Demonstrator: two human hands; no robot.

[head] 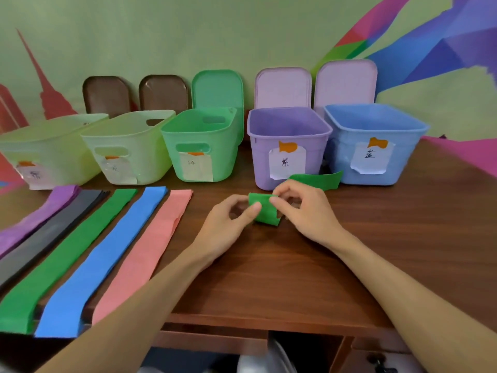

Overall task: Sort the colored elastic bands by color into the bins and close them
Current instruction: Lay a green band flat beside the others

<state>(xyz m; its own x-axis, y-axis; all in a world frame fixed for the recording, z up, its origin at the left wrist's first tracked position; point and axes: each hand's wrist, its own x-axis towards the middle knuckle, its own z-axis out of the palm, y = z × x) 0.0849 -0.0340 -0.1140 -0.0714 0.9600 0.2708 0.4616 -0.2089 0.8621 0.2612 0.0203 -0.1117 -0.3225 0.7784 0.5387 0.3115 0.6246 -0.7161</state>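
Note:
Both hands hold one green elastic band (pixel 266 211) above the middle of the wooden table (pixel 269 278). My left hand (pixel 231 224) pinches its folded part from the left. My right hand (pixel 301 208) pinches it from the right, and the band's free end (pixel 320 179) sticks out behind that hand. Flat stacks of bands lie at the left: purple (pixel 40 214), black (pixel 53 232), green (pixel 67 251), blue (pixel 107 254), pink (pixel 150 243). Open bins stand in a row: two pale ones (pixel 53 135) (pixel 129 130), green (pixel 199 125), purple (pixel 287 130), blue (pixel 376 125).
Lids lean on the wall behind the bins: two brown (pixel 107 94) (pixel 164 92), one green (pixel 217 88), two pink (pixel 282 87) (pixel 347 82). Each bin carries a paper label. The table's front edge runs below my forearms, with a dark gap under it.

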